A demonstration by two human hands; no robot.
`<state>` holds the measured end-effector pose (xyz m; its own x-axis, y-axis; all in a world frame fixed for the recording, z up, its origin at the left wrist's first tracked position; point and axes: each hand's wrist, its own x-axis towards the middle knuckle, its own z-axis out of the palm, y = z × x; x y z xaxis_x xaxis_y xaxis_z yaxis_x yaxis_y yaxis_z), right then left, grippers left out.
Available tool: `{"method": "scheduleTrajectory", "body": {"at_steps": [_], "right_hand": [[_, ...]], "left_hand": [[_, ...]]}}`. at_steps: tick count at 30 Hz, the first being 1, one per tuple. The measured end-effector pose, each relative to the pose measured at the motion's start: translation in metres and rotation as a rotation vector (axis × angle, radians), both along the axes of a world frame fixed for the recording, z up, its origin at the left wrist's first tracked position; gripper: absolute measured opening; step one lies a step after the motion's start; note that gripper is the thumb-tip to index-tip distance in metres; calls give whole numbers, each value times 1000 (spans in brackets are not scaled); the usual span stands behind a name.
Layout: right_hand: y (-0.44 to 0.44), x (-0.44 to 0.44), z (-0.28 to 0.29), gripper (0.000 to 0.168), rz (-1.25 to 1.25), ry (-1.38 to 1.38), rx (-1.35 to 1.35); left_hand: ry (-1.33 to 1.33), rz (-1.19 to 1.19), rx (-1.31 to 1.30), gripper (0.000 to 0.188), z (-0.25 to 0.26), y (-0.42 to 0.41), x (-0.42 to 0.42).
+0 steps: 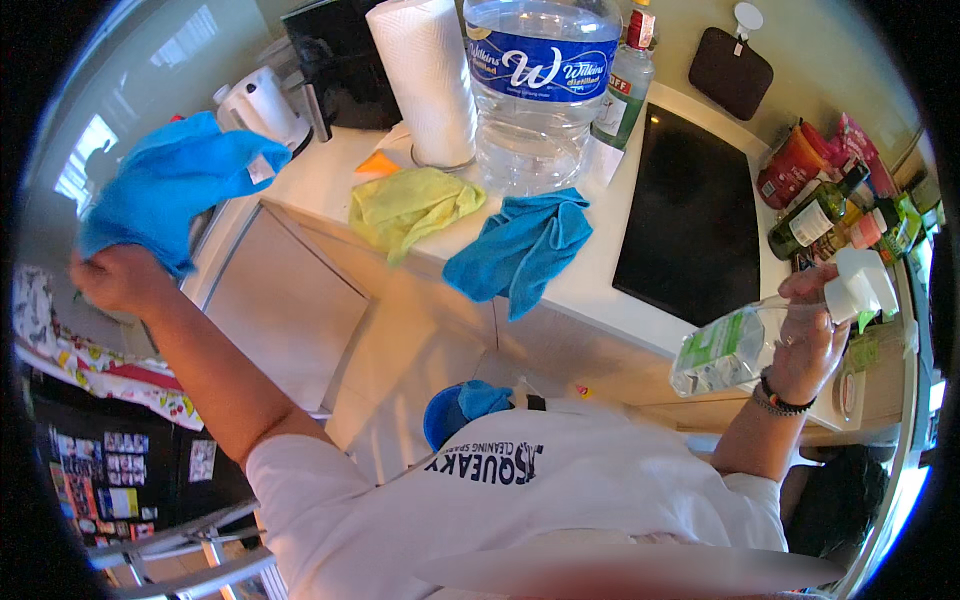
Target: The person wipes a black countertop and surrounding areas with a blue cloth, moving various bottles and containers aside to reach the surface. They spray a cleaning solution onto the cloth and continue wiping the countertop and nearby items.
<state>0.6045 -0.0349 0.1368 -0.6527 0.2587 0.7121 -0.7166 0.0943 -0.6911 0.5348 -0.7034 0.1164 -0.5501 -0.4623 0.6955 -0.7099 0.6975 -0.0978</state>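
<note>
At the far left, my left hand (124, 277) grips a bright blue microfibre cloth (176, 176), which hangs loosely in the air with a white tag showing. On the right, my right hand (806, 337) is wrapped around the neck of a clear plastic spray bottle (724, 349) with a green label and a white trigger head (859, 285). The bottle is tilted and held off the counter. Between my arms, a yellow-green cloth (409, 206) and a second blue cloth (521, 244) lie on the white countertop (592, 281), draped over its front edge.
A paper towel roll (427, 82), a large water bottle (540, 127) and a glass bottle (626, 97) stand behind the cloths. A black cooktop (690, 217) is set to the right, with several bottles and packets beyond it. A white kettle (262, 105) stands back left. A blue bucket (442, 416) is below.
</note>
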Motion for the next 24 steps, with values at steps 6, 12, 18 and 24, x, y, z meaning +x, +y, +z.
{"method": "scheduleTrajectory", "body": {"at_steps": [6, 12, 18, 24], "right_hand": [[7, 6, 2, 49, 268, 13, -83], [41, 40, 1, 45, 346, -21, -64], [75, 75, -13, 35, 370, -112, -57], [98, 107, -20, 35, 414, -169, -60]], "left_hand": [[-351, -676, 420, 27, -172, 77, 113], [279, -546, 2323, 36, -135, 235, 167], [586, -840, 2443, 43, -68, 353, 233], [947, -1553, 2082, 44, 2, 465, 292]]}}
